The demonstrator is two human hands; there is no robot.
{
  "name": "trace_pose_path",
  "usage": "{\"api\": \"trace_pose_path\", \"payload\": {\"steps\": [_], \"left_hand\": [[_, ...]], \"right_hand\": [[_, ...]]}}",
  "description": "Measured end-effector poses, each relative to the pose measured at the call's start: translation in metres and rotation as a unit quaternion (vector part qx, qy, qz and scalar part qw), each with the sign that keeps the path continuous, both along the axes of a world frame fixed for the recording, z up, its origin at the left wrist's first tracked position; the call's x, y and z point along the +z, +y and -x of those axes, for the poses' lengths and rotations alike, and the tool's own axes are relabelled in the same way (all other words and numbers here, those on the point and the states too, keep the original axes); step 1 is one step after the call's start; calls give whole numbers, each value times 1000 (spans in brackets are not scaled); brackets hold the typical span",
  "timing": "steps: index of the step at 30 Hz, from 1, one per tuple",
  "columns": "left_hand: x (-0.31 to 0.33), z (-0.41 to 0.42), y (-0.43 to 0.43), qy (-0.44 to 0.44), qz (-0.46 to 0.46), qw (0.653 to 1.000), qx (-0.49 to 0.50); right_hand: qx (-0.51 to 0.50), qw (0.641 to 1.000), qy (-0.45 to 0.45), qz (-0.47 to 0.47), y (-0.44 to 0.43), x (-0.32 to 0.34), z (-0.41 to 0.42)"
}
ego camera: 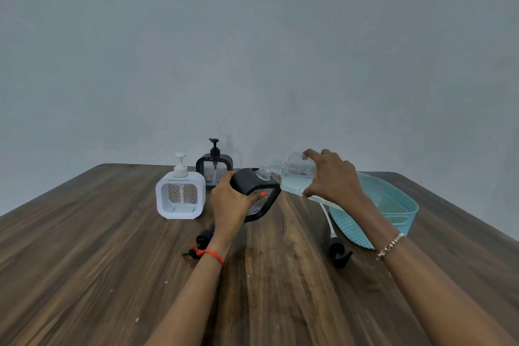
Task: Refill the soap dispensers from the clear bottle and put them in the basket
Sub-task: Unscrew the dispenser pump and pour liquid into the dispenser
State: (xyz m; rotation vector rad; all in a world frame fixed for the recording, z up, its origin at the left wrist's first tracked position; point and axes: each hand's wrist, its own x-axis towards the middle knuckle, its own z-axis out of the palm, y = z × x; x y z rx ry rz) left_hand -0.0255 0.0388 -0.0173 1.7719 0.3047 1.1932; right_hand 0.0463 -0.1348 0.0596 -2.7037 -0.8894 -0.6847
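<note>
A white soap dispenser (179,195) with its pump on stands upright on the wooden desk (84,261), left of the middle and towards the far edge. Nearer the front, a loose black pump head (204,236) lies flat on the desk, partly hidden by the left wrist, which wears a red thread (209,253). Behind and just right of the white one, a black soap dispenser (214,167) stands upright near the far edge, pump on. The left hand (230,202) grips an open black dispenser (252,184), fingers curled round its body, and tilts its bare clear neck to the right. The clear bottle (296,175), partly full of pale liquid, lies almost level, its open threaded mouth just beside that neck; whether liquid flows is unclear. The right hand (332,177) clasps the bottle from above, with a bracelet (391,244) on its wrist. Below it a second black pump with a white tube (338,251) lies on the desk, just beside the teal basket (398,215), which sits near the right edge
</note>
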Motion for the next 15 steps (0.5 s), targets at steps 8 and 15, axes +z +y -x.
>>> {"api": "trace_pose_path", "payload": {"steps": [8,15], "left_hand": [[-2,1,-2,-4,-1,1000,-3],[-3,0,0,2,0,1000,-2]], "right_hand": [[0,1000,3,10,-2,1,1],[1,1000,5,9,-1,1,3]]}}
